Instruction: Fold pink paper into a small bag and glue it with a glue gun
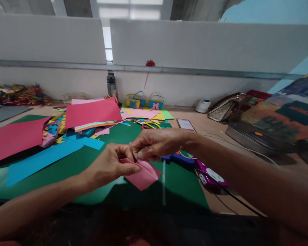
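Note:
Both hands meet over a small sheet of pink paper [146, 176], which has a crease across it and sticks out below the fingers. My left hand [113, 162] pinches its left edge between thumb and fingers. Just above, my right hand [154, 143] closes its thumb and bent fingers on the paper's upper edge, touching the left fingertips. The part of the sheet between the fingers is hidden. Past the right hand lies a blue glue gun [178, 158] with a clear glue stick [164, 182] pointing toward me.
Red sheets [93, 112], blue paper strips [45, 162] and paper scraps cover the left side of the green mat [110, 194]. Yellow-handled scissors [151, 125] and small paper bags [155, 103] lie behind. A phone [186, 125], purple power strip [210, 174] and cables sit right.

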Available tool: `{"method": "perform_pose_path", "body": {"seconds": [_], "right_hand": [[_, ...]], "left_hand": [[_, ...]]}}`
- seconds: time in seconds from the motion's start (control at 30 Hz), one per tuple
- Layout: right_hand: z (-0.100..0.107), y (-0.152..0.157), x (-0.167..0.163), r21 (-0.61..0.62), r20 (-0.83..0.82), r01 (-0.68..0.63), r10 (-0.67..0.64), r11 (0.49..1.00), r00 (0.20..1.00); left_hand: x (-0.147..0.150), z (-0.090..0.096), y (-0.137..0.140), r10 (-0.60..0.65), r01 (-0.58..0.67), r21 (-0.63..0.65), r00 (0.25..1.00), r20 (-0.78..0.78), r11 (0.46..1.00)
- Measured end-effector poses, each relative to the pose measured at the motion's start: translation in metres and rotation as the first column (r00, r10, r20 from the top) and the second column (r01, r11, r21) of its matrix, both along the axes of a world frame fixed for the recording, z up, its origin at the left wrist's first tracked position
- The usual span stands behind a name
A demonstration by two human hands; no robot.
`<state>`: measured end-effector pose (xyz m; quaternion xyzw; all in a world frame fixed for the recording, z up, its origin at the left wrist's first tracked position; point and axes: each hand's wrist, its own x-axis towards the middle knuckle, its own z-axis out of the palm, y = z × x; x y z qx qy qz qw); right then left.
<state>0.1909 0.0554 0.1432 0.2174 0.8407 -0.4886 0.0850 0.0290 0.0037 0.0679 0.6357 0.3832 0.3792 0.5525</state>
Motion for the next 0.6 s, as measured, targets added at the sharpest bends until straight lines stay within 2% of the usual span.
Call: {"method": "perform_pose_path", "body": {"seconds": [0.6], "right_hand": [[0.0004, -0.0004, -0.0002, 0.068, -0.026, -0.005, 0.006, 0.998, 1.000]], "left_hand": [[0.0011, 0.0012, 0.0001, 0.002, -0.003, -0.037, 1.000, -0.022, 0.999]]}}
